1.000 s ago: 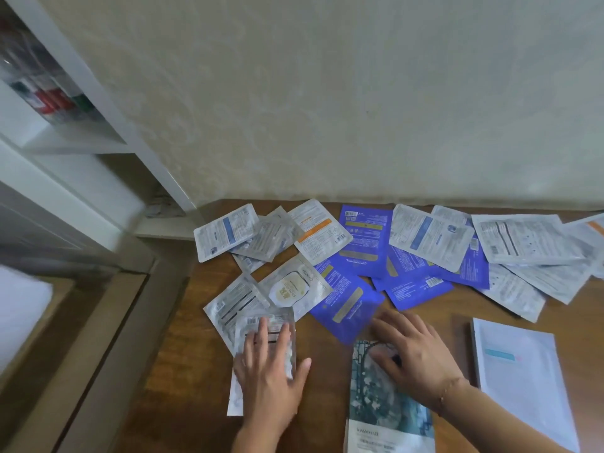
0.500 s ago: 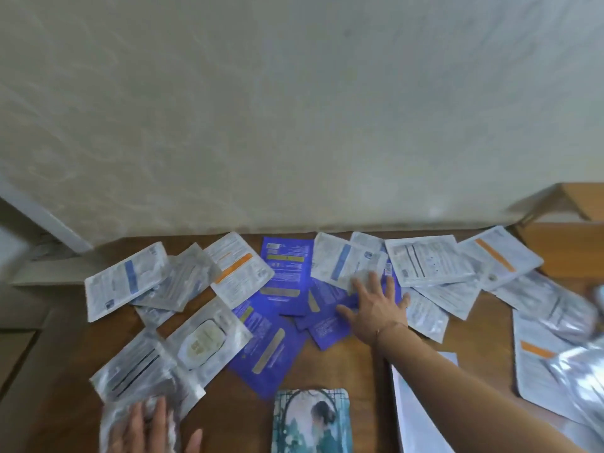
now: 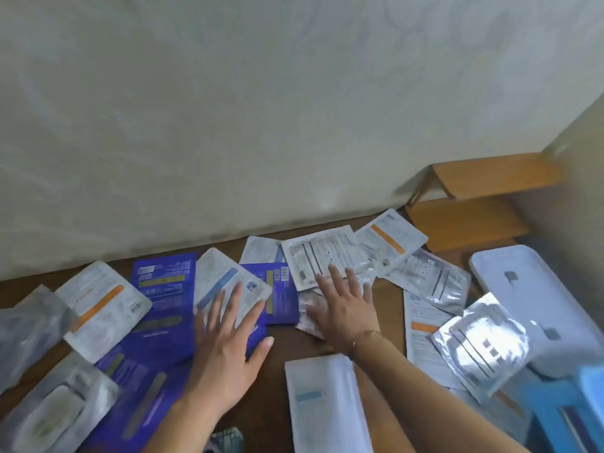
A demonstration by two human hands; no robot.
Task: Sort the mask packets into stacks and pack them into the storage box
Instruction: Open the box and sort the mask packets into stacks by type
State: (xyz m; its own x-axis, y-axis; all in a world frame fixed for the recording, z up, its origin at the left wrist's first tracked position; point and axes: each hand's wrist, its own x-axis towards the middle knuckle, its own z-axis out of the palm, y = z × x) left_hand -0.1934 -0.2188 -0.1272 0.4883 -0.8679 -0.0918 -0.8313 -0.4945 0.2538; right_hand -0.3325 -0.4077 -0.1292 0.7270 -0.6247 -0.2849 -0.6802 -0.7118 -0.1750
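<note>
Head view: flat foil and paper mask packets (image 3: 330, 256) — glossy blue, matte white, crinkled silver — lie overlapping across a brown wooden worktop (image 3: 281, 348) along a pale textured wall. The left hand (image 3: 225, 341) presses, fingers spread, on a white packet with a blue stripe (image 3: 222, 282); the right hand (image 3: 343, 305) lies flat on silver packets. A white rounded box (image 3: 536, 299) sits at right — partly hidden behind a shiny packet (image 3: 480, 344).

Blue packets (image 3: 163, 308) with gold bars — white packets (image 3: 101, 305) with orange stripes, brown table (image 3: 277, 397).
</note>
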